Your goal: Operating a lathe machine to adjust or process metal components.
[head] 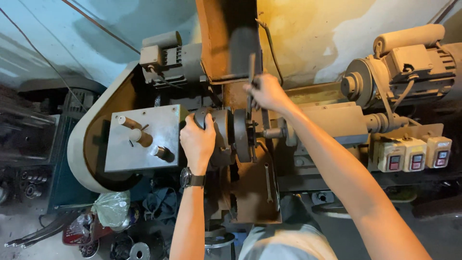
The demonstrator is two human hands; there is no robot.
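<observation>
My left hand (197, 140), with a dark watch on the wrist, grips the round grey chuck (222, 131) of a dusty lathe-like machine. My right hand (267, 91) is closed on a thin dark bar-shaped tool (250, 72) that stands upright above the round faceplate (241, 135), just right of the chuck. A short spindle shaft (272, 133) runs from the faceplate to the right into the tan machine body (337, 120).
Left of the chuck is a grey metal plate (144, 159) with short pegs, ringed by a curved belt guard (79, 144). Electric motors sit top centre (168, 58) and top right (409, 62). Three switch boxes (414, 155) are at right. A wrench (268, 182) hangs below. Clutter lies on the floor.
</observation>
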